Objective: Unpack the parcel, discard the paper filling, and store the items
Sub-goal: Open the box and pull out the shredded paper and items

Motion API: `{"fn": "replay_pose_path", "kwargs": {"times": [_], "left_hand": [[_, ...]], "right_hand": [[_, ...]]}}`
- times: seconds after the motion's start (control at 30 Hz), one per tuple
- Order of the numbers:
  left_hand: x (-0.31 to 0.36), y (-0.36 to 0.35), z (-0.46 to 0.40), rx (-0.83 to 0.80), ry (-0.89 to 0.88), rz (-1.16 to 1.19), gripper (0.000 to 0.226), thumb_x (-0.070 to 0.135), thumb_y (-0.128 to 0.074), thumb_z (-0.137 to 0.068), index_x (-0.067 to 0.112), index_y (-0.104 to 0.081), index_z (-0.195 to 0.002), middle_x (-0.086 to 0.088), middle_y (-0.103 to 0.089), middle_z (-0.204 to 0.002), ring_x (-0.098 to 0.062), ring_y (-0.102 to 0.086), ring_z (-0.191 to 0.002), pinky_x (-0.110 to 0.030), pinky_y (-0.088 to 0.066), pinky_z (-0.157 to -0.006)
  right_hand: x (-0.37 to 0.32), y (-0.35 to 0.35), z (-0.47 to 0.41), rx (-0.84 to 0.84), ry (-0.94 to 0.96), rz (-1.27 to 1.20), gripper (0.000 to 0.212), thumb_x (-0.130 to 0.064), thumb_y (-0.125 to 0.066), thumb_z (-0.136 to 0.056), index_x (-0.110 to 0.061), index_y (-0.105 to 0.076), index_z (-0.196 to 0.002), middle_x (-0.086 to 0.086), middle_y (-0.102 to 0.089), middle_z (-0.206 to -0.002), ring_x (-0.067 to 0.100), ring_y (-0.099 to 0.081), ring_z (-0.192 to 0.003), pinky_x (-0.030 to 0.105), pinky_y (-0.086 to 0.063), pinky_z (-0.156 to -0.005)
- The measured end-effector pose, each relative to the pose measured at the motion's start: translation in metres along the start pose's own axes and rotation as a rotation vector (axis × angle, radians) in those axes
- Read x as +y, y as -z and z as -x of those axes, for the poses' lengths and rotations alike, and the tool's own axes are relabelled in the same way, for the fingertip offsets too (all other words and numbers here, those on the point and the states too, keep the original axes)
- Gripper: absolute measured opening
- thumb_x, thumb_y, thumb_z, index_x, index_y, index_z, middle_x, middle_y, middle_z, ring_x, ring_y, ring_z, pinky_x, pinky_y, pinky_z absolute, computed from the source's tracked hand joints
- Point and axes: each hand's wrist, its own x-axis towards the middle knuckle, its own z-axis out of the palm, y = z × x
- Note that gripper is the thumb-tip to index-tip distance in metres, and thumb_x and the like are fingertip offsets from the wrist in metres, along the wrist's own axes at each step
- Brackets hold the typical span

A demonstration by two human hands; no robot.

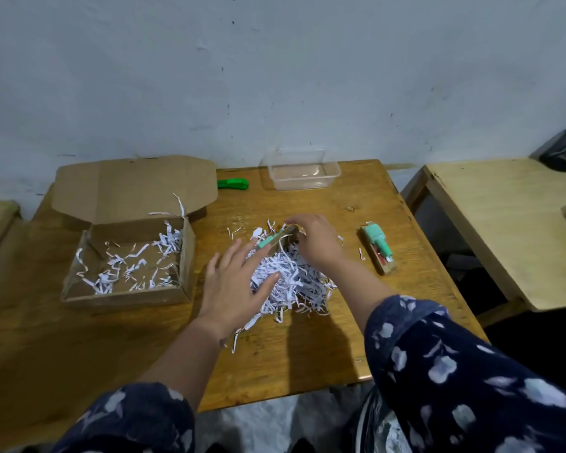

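Right hand has its grip curled round a small packet atop the paper pile at mid-surface; the left hand lies flat, fingers spread, on the pile's left side. Left of them, the open box holds only loose paper strips. A clear tub at the far edge holds nothing visible. A second packet lies right of the pile. The box flap partly hides a green cutter.

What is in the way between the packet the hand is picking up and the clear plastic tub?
Nothing visible. The right hand grips the packet above the shredded paper, and bare table lies between it and the clear tub.
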Motion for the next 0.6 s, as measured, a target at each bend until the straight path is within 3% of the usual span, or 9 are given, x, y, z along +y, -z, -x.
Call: {"fn": "replay_pose_path", "kwargs": {"times": [0.1, 0.2, 0.3, 0.43, 0.6], "left_hand": [[-0.003, -0.006, 0.003, -0.049, 0.009, 0.014, 0.063, 0.069, -0.016, -0.088, 0.045, -0.025, -0.146, 0.014, -0.019, -0.157, -0.011, -0.012, -0.146, -0.043, -0.008, -0.117], [-0.004, -0.009, 0.005, -0.058, 0.015, 0.042, 0.059, 0.064, -0.023, -0.093, 0.044, -0.016, -0.148, 0.014, -0.011, -0.159, -0.010, -0.007, -0.146, -0.042, -0.005, -0.118], [-0.004, -0.010, 0.005, -0.067, 0.030, 0.048, 0.067, 0.062, -0.026, -0.094, 0.038, 0.001, -0.151, 0.014, -0.007, -0.159, -0.009, -0.005, -0.146, -0.041, -0.004, -0.119], [-0.004, -0.010, 0.005, -0.087, 0.041, 0.035, 0.069, 0.061, -0.025, -0.094, 0.033, -0.002, -0.152, 0.012, -0.011, -0.159, -0.008, -0.007, -0.146, -0.041, -0.007, -0.119], [-0.006, -0.013, 0.005, -0.091, 0.029, 0.021, 0.066, 0.060, -0.027, -0.095, 0.033, -0.006, -0.152, 0.014, -0.012, -0.159, -0.008, -0.006, -0.146, -0.042, -0.006, -0.119]], "right_hand": [[-0.001, -0.004, -0.014, -0.097, 0.006, 0.111, 0.046, 0.006, -0.047, -0.086, -0.021, -0.062, -0.121, 0.003, -0.062, -0.126, 0.028, -0.050, -0.120, 0.041, -0.042, -0.097], [0.001, -0.003, -0.018, -0.141, -0.055, 0.057, 0.024, -0.012, -0.050, -0.094, -0.017, -0.068, -0.109, 0.008, -0.068, -0.109, 0.028, -0.061, -0.098, 0.041, -0.051, -0.084], [0.005, 0.005, -0.011, -0.146, -0.079, 0.017, 0.021, -0.030, -0.058, -0.092, -0.015, -0.070, -0.100, 0.004, -0.063, -0.099, 0.021, -0.058, -0.086, 0.031, -0.048, -0.075], [0.013, 0.010, 0.001, -0.230, -0.136, -0.131, 0.006, -0.021, -0.069, -0.084, -0.017, -0.066, -0.087, 0.003, -0.067, -0.091, 0.017, -0.060, -0.080, 0.026, -0.044, -0.067], [0.019, 0.012, 0.008, -0.318, -0.160, -0.130, 0.028, -0.024, -0.070, -0.084, -0.021, -0.063, -0.111, 0.000, -0.064, -0.104, 0.020, -0.061, -0.093, 0.031, -0.049, -0.079]]}}
